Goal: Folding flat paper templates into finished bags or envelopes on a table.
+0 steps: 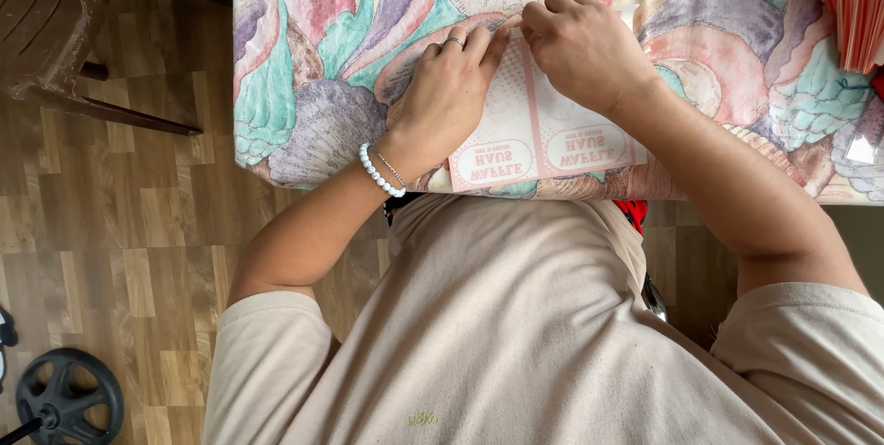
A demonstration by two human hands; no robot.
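A flat pale pink and white printed paper sheet (539, 136) lies on a table covered with a pastel swirl-patterned cloth (313, 49), its near edge at the table's front. My left hand (451, 86), with a ring and a white bead bracelet, presses on the sheet's left half, fingertips at its far edge. My right hand (580, 44) is curled over the far edge beside it, fingers pinching the paper there. The two hands touch at the fingertips. The sheet's far end is hidden under them.
A stack of pink-orange paper pieces (852, 3) sits at the table's far right. A dark brown chair (55, 30) stands at the left on the wood-pattern floor. A black wheel-shaped object (64, 399) lies at the lower left.
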